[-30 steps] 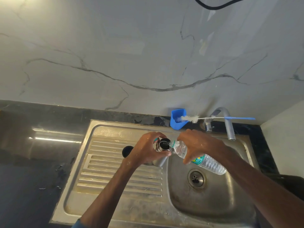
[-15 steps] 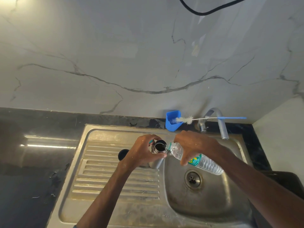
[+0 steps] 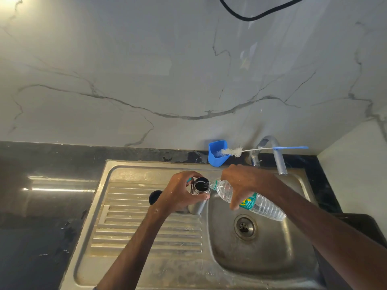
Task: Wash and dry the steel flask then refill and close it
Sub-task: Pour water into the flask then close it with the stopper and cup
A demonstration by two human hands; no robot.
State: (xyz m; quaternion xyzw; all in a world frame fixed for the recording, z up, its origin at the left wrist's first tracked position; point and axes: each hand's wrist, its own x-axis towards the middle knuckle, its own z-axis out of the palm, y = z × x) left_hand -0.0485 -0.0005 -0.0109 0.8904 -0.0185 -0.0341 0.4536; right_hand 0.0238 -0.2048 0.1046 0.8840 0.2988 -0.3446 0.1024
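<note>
The left hand (image 3: 180,193) is curled round the upper part of the flask (image 3: 197,207), thumb on the near side and fingers round the far side. The flask stands on the ribbed drainboard of the sink (image 3: 146,258), right at the left edge of the basin (image 3: 272,254), with its mouth open.

The right hand (image 3: 245,183) grips a clear plastic bottle (image 3: 266,208) from above, fingers and thumb wrapped round its middle by the green label. The bottle is tilted, neck down and to the left, and its open neck meets the rim of the flask's mouth. Its base points right, over the basin. The drain (image 3: 245,226) lies below it.

A black round thing (image 3: 155,196) sits on the drainboard just left of the left hand, partly hidden by it.

At the far edge of the sink stands a blue cup (image 3: 216,158), with a brush (image 3: 232,151) lying from it across to the tap (image 3: 279,162). The dark desk (image 3: 41,206) stretches to the left. A veined pale wall (image 3: 167,80) rises behind, and a black cable (image 3: 249,17) loops near its top.
</note>
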